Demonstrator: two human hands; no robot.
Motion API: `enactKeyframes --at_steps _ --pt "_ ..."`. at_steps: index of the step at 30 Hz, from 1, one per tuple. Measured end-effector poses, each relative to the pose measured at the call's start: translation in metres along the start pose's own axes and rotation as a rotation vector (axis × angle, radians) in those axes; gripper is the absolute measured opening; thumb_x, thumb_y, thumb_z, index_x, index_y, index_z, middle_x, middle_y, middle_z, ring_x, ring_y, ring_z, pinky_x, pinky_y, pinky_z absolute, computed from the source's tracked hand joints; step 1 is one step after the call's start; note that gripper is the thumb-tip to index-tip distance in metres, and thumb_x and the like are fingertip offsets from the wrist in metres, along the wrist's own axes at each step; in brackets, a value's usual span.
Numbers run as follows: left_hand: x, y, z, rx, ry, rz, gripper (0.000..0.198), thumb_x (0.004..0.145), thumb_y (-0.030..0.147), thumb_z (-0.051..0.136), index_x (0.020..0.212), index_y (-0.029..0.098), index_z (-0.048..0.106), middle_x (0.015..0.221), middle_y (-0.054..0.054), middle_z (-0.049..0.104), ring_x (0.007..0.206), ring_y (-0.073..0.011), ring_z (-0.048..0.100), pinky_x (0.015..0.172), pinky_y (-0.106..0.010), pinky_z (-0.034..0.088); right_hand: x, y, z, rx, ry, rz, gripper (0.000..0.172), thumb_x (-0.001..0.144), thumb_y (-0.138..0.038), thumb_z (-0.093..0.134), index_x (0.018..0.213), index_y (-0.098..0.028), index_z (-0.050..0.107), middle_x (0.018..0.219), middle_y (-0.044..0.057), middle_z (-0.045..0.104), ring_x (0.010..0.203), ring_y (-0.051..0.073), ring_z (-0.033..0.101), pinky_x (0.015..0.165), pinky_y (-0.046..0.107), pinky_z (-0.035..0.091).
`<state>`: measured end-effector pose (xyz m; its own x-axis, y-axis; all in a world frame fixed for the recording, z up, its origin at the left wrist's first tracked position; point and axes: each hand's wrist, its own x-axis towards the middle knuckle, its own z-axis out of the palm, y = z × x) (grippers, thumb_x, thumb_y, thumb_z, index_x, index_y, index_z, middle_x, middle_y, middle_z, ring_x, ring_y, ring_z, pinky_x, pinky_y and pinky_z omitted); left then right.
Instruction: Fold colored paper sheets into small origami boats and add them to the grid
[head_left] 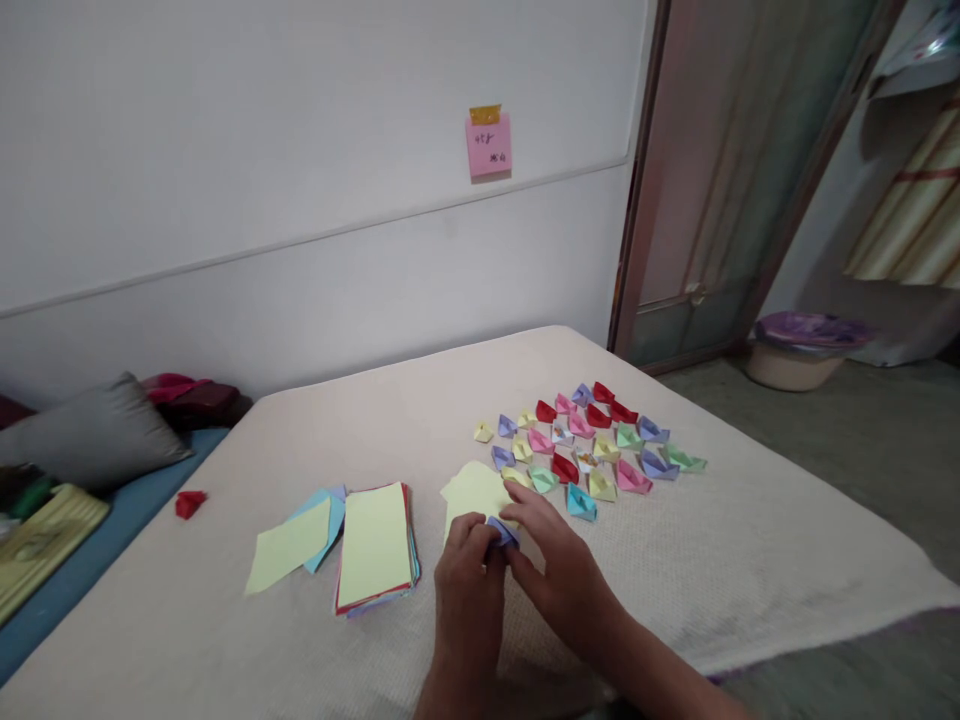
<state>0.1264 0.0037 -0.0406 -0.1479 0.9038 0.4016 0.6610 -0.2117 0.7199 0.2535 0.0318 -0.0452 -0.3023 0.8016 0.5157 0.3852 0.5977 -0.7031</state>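
Observation:
A small folded purple paper (504, 532) is between my two hands. My left hand (469, 585) pinches its left side with bent fingers. My right hand (555, 565) has its thumb and fingers at the paper's right side, the fingers partly spread. Behind my hands lie pale yellow sheets (472, 490), partly covered by them. Folded paper boats in several colours stand in rows to the right, among them a turquoise boat (581, 502) and a pink boat (634, 477) near my right hand.
A stack of coloured paper (377, 545) lies left of my hands, beside loose yellow (289, 548) and blue sheets. A crumpled red paper (190, 503) is near the left edge. Behind the covered surface (390, 430) is a wall with a pink note (489, 148).

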Motion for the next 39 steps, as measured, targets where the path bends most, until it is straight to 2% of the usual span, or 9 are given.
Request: enactKeyframes --at_steps 3,6,13,19,23,26,32,36,39 --pt "0.000 0.000 0.002 -0.005 -0.004 -0.031 0.020 0.076 0.004 0.048 0.080 0.021 0.059 0.085 -0.002 0.060 0.080 -0.0169 0.057 0.070 -0.029 0.046 -0.003 -0.003 0.000 -0.200 0.006 -0.167 0.027 0.079 -0.007 0.049 0.100 -0.020 0.060 0.133 0.012 0.050 0.126 0.028 0.041 0.100 0.049 0.038" --pt "0.001 0.000 0.004 0.012 -0.006 -0.070 0.018 0.078 0.006 0.046 0.080 0.021 0.056 0.081 -0.001 0.058 0.075 -0.0172 0.056 0.067 -0.030 0.045 -0.003 -0.002 0.001 -0.310 0.028 -0.225 0.027 0.081 -0.006 0.045 0.101 -0.017 0.060 0.130 0.015 0.053 0.124 0.029 0.043 0.098 0.052 0.037" --pt "0.002 0.006 0.002 -0.016 -0.079 -0.049 0.021 0.077 0.005 0.046 0.086 0.020 0.056 0.084 -0.003 0.058 0.079 -0.0181 0.056 0.071 -0.032 0.045 0.000 0.005 -0.001 -0.344 -0.041 -0.190 0.024 0.080 -0.007 0.049 0.093 -0.023 0.063 0.128 0.010 0.056 0.124 0.030 0.042 0.099 0.054 0.034" --pt "0.002 0.004 0.000 -0.013 -0.104 -0.018 0.020 0.077 0.006 0.045 0.083 0.020 0.058 0.084 -0.003 0.059 0.079 -0.0188 0.056 0.070 -0.033 0.047 0.000 0.001 -0.002 -0.349 -0.062 -0.137 0.027 0.074 -0.003 0.051 0.092 -0.018 0.064 0.121 0.012 0.060 0.119 0.031 0.045 0.100 0.052 0.032" --pt "0.002 -0.002 0.002 -0.068 -0.136 -0.047 0.018 0.080 0.015 0.049 0.092 0.021 0.061 0.091 -0.004 0.062 0.085 -0.0200 0.059 0.075 -0.037 0.049 0.000 0.001 -0.001 -0.301 -0.060 -0.107 0.024 0.073 -0.003 0.053 0.088 -0.018 0.065 0.116 0.010 0.062 0.116 0.027 0.047 0.101 0.045 0.032" --pt "0.003 -0.010 0.004 -0.147 -0.119 -0.110 0.028 0.076 0.026 0.058 0.104 0.020 0.060 0.101 -0.007 0.064 0.094 -0.0227 0.061 0.079 -0.038 0.052 0.002 0.006 -0.004 -0.294 -0.043 -0.056 0.022 0.071 -0.001 0.053 0.080 -0.017 0.065 0.114 0.008 0.064 0.114 0.025 0.049 0.099 0.041 0.033" --pt "0.007 -0.024 -0.002 -0.199 -0.054 -0.298 0.040 0.073 0.038 0.060 0.105 0.015 0.061 0.103 -0.011 0.065 0.093 -0.0251 0.064 0.075 -0.037 0.053 0.018 0.029 -0.044 -0.339 -0.003 0.131 0.023 0.074 -0.004 0.050 0.070 -0.019 0.067 0.103 0.006 0.068 0.098 0.023 0.056 0.086 0.035 0.040" --pt "0.008 -0.026 -0.009 -0.174 -0.078 -0.306 0.035 0.076 0.037 0.057 0.103 0.015 0.062 0.099 -0.010 0.066 0.090 -0.0240 0.064 0.075 -0.037 0.052 0.026 0.049 -0.083 -0.422 0.094 0.339 0.017 0.074 -0.011 0.052 0.066 -0.019 0.065 0.086 0.005 0.066 0.088 0.021 0.057 0.075 0.029 0.041" --pt "0.007 -0.027 -0.007 -0.144 -0.075 -0.277 0.027 0.077 0.033 0.055 0.096 0.016 0.063 0.092 -0.008 0.066 0.083 -0.0231 0.065 0.071 -0.037 0.052 0.028 0.059 -0.091 -0.458 0.107 0.430 0.018 0.075 -0.014 0.049 0.065 -0.019 0.063 0.079 0.004 0.064 0.078 0.019 0.057 0.064 0.026 0.039"
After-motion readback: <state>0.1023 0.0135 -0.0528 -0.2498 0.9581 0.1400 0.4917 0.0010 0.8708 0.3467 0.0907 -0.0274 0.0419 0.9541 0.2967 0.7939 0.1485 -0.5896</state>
